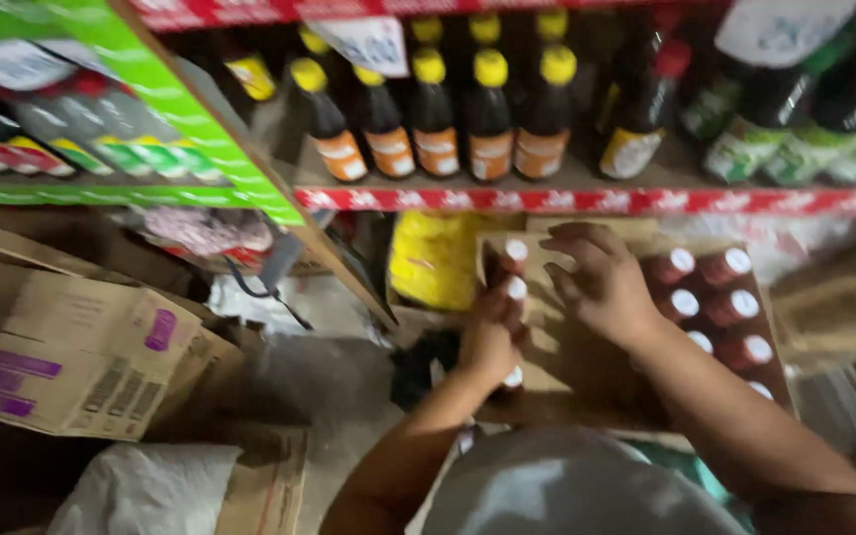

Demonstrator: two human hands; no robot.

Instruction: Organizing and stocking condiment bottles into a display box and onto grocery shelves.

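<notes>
An open cardboard box sits below the shelf with several small dark red bottles with white caps standing in it at the right. My left hand is closed around white-capped bottles at the box's left side. My right hand rests with fingers curled on the cardboard in the middle of the box, next to the bottles. The picture is blurred, so the right hand's grip is unclear.
A shelf with a red edge strip carries dark bottles with yellow caps above the box. A yellow pack lies behind the box. Cardboard boxes and a white bag are at the left.
</notes>
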